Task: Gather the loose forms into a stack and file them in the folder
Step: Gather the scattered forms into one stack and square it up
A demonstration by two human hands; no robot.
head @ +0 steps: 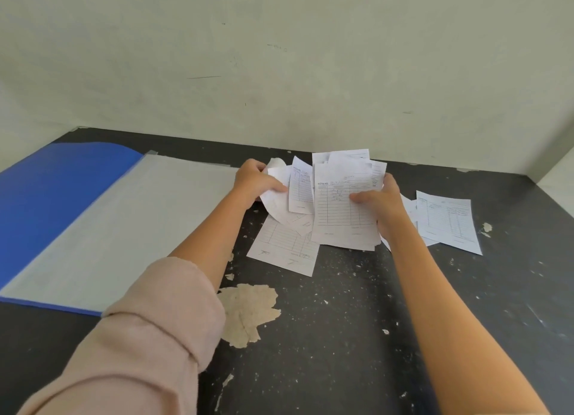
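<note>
Nearest the lens, a pink sleeve (pixel 139 337) is seen on the left arm. Farther out, a sheaf of forms (pixel 341 209) is pinched by the right hand (pixel 382 203), while curled sheets (pixel 276 194) are gripped by the left hand (pixel 254 181) (other loose forms (pixel 447 219) lie on the table (pixel 341 337)). An open folder (pixel 62 197) is laid left of both hands, its long axis running away from the camera; the left hand is judged nearer.

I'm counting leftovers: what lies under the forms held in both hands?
One form lies flat on the table, its top hidden by the held forms. Anything further beneath them is covered.
</note>
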